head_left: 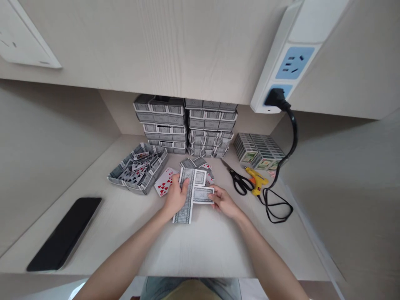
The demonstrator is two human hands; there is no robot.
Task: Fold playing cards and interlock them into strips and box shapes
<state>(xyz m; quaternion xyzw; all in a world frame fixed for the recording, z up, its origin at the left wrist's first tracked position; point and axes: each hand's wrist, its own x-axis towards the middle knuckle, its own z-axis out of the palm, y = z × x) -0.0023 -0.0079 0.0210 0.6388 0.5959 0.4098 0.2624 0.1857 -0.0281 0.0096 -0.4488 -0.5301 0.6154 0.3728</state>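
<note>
Holding, left hand (pixel 175 196): fingers grasping a long, flat strip of grey-patterned, white-edged card (pixel 184 208), over the middle of the bench (pixel 215 246); right hand (pixel 225 202): fingers pinching a small rectangular card piece (pixel 201 195) at the strip's right edge. Squarish card flap (pixel 200 178), one, just beyond that piece. Open tray (pixel 152 180), one, left, walls of folded cards, loose playing cards (pixel 136 168) inside. Card-built boxes (pixel 165 118), two columns, rear, contents hidden. Scissors (pixel 233 172), black-handled; glue gun (pixel 258 181), yellow, both right
</note>
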